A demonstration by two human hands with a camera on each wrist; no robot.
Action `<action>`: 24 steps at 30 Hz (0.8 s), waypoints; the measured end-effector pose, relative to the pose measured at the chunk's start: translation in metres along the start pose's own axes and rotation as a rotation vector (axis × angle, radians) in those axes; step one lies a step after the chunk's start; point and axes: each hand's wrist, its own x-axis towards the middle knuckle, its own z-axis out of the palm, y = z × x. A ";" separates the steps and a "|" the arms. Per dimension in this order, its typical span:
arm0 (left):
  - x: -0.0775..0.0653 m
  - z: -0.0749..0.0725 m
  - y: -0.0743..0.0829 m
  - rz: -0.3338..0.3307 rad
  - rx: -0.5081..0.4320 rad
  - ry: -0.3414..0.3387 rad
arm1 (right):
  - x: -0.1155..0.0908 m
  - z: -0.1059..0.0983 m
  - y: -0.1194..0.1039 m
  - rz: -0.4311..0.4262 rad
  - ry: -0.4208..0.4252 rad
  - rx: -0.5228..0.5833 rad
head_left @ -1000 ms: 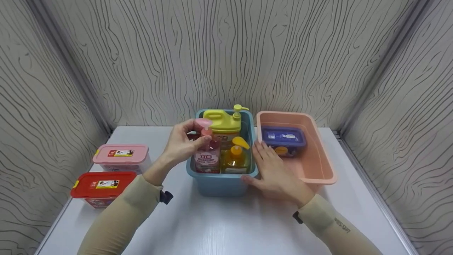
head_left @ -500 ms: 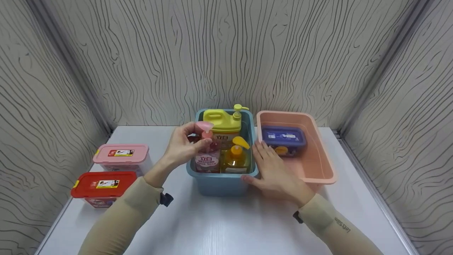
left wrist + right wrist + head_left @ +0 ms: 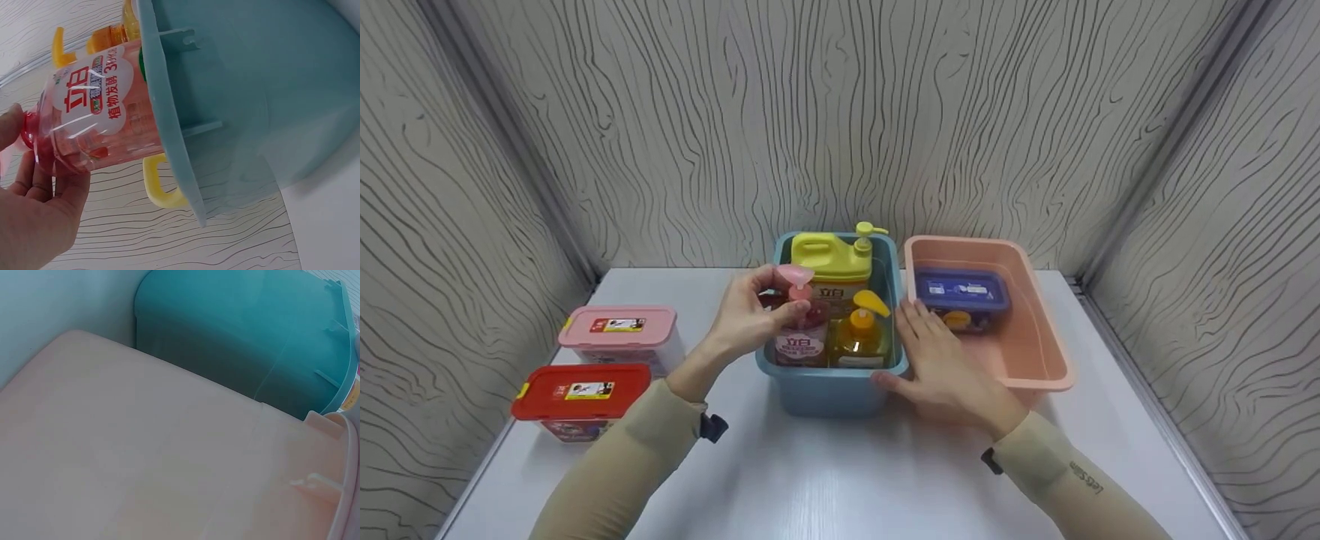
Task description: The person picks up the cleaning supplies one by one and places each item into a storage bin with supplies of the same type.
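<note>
My left hand [image 3: 741, 313] grips a pink pump bottle [image 3: 801, 349] by its neck, thumb in front and fingers behind. In the left wrist view the clear bottle [image 3: 107, 101] with its white-and-red label stands partly above the rim of the blue bin [image 3: 247, 95]. Inside that bin, an amber pump bottle [image 3: 858, 346] stands to its right and a yellow jug with a pump [image 3: 832, 257] behind it. My right hand [image 3: 941, 367] lies with straight fingers over the neighbouring rims of the blue bin and the peach bin [image 3: 1039, 337].
A dark blue lidded tub [image 3: 964, 291] sits at the back of the peach bin. On the left of the white table [image 3: 810, 487] stand a pink-lidded tub [image 3: 619, 330] and a red-lidded tub [image 3: 585, 394]. Wood-patterned panels [image 3: 840, 112] enclose the table.
My left hand has lowered the pink pump bottle a little, deeper into the blue bin. The right hand keeps its place on the rims.
</note>
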 end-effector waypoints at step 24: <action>-0.005 0.005 -0.011 -0.073 -0.008 -0.040 | -0.001 0.000 -0.002 0.014 -0.006 0.005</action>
